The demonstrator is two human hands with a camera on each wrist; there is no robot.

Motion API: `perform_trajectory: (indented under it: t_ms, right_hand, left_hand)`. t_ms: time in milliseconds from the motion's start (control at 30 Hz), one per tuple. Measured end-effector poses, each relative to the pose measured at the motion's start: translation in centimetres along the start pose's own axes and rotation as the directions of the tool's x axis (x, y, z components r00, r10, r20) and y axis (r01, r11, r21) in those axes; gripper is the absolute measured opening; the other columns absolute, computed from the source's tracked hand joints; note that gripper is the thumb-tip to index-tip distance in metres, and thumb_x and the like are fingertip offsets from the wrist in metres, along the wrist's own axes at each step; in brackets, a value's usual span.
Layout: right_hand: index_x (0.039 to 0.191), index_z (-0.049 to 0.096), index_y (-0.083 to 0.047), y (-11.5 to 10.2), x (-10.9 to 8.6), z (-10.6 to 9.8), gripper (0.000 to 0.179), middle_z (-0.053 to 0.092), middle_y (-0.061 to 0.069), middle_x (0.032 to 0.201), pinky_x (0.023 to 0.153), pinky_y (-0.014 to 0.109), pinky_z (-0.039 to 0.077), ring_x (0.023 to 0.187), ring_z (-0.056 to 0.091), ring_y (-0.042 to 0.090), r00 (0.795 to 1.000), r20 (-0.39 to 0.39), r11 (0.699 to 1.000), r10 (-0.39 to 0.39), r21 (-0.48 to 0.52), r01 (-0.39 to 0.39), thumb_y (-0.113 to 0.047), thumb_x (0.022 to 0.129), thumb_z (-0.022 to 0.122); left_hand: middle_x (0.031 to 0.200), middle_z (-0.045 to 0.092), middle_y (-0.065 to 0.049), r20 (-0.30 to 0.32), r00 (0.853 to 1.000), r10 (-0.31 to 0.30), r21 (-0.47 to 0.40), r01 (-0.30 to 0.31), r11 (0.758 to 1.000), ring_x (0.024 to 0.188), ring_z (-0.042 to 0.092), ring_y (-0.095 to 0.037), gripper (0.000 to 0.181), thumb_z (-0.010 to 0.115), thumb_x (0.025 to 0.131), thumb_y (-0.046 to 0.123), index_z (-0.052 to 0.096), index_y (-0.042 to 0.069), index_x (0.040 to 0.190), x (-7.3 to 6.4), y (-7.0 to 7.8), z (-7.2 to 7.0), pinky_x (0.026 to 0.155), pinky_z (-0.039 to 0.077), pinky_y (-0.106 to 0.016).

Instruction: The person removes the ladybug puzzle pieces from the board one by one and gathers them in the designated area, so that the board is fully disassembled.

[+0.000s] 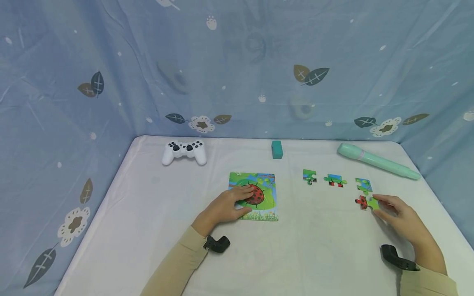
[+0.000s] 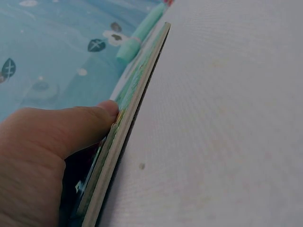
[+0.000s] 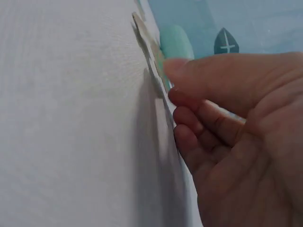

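Note:
A square ladybug jigsaw puzzle lies flat on the table. My left hand rests on its left half, the fingers stretched over the ladybug. In the left wrist view the thumb lies on the puzzle's top near its edge. At the right, my right hand pinches a red-and-green puzzle piece between thumb and fingers. Seen from the right wrist, that piece appears tilted by the fingertips. Just beyond it sits a blue-and-green corner piece. Two more loose pieces, one with red and one green, lie leftward.
A white game controller stands at the back left of the white table. Behind the puzzle is a teal block. A mint-green pen-shaped object lies at the back right. A blue patterned curtain borders the table.

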State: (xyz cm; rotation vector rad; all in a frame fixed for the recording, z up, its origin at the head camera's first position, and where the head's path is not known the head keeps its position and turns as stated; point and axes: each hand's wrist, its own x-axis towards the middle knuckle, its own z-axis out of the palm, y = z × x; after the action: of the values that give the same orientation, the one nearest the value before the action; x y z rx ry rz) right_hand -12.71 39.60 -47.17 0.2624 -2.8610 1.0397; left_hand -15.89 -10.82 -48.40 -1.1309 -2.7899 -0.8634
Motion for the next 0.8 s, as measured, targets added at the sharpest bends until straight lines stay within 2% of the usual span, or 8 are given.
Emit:
perform_trajectory:
  t_ms: [67,200,300,500,533,600,667,800]
  right_hand:
    - [0.127,0.050,0.010,0.2,0.1,0.2,0.045,0.039,-0.021,0.117,0.079,-0.011,0.023,0.099,0.025,-0.031,1.000,-0.006,1.000,-0.013,0.007,0.013,-0.012,0.090,0.065]
    - [0.125,0.050,0.013,0.4,0.2,0.4,0.043,0.032,-0.033,0.116,0.082,-0.011,0.020,0.101,0.024,-0.029,0.998,-0.016,0.998,-0.057,0.014,0.057,-0.007,0.089,0.064]
    - [0.128,0.048,0.012,0.6,-0.1,0.3,0.045,0.030,-0.035,0.117,0.083,-0.011,0.018,0.103,0.021,-0.029,0.998,-0.013,0.998,-0.059,0.007,0.059,-0.008,0.091,0.062]
    - [0.142,0.040,-0.001,0.7,-0.4,0.3,0.058,0.043,0.001,0.129,0.082,-0.012,0.022,0.099,0.022,-0.031,0.998,-0.011,0.998,0.059,0.014,-0.059,-0.021,0.093,0.062]
    - [0.143,0.039,-0.001,0.6,-0.4,0.3,0.060,0.042,0.001,0.131,0.080,-0.011,0.024,0.097,0.022,-0.031,0.996,-0.012,0.996,0.086,0.013,-0.085,-0.024,0.093,0.062]
    - [0.144,0.037,-0.001,0.3,-0.4,0.4,0.062,0.041,-0.008,0.132,0.077,-0.012,0.024,0.095,0.022,-0.031,0.992,-0.019,0.992,0.124,0.014,-0.124,-0.028,0.093,0.061]
    - [0.144,0.038,-0.003,-0.1,-0.2,0.4,0.061,0.038,-0.019,0.132,0.079,-0.011,0.025,0.097,0.023,-0.031,0.993,-0.038,0.993,0.112,0.035,-0.111,-0.025,0.093,0.061]
    - [0.143,0.041,-0.008,-1.7,0.5,0.3,0.055,0.035,-0.031,0.128,0.087,-0.010,0.025,0.107,0.029,-0.028,0.997,-0.068,0.993,-0.035,0.106,0.042,-0.010,0.092,0.061]
  left_hand:
    - [0.142,0.049,-0.005,0.000,1.000,0.000,0.011,0.000,1.000,0.134,0.044,-0.024,0.053,0.064,0.089,0.035,0.055,0.006,0.133,-0.1,0.0,0.0,0.111,0.038,-0.039]
    - [0.142,0.050,-0.005,-0.007,1.000,0.011,0.004,-0.011,1.000,0.134,0.044,-0.024,0.053,0.066,0.089,0.033,0.055,0.005,0.132,-0.1,-0.1,-0.1,0.111,0.038,-0.039]
    - [0.142,0.050,-0.006,-0.002,1.000,0.024,-0.014,-0.024,1.000,0.134,0.044,-0.024,0.053,0.065,0.089,0.032,0.055,0.004,0.132,0.1,0.0,0.0,0.111,0.038,-0.039]
    - [0.142,0.050,-0.007,0.003,0.999,0.039,-0.002,-0.039,0.999,0.135,0.042,-0.024,0.052,0.065,0.089,0.032,0.056,0.002,0.131,0.4,0.0,-0.3,0.112,0.037,-0.040]
    - [0.142,0.049,-0.007,0.000,0.999,0.035,0.002,-0.035,0.999,0.135,0.042,-0.024,0.053,0.066,0.089,0.032,0.056,0.002,0.130,0.4,0.0,-0.3,0.112,0.037,-0.040]
    - [0.142,0.049,-0.007,-0.003,1.000,0.024,-0.004,-0.024,1.000,0.134,0.043,-0.025,0.054,0.067,0.088,0.032,0.056,0.001,0.130,0.2,0.0,-0.3,0.112,0.037,-0.040]
    - [0.143,0.048,-0.007,-0.002,1.000,0.008,-0.017,-0.008,1.000,0.134,0.042,-0.026,0.056,0.068,0.087,0.034,0.055,0.002,0.131,0.1,0.1,-0.3,0.112,0.037,-0.040]
    - [0.144,0.047,-0.004,-0.005,1.000,-0.026,-0.048,0.026,0.999,0.134,0.042,-0.025,0.061,0.070,0.085,0.038,0.054,0.005,0.133,0.0,0.0,-0.2,0.112,0.037,-0.038]
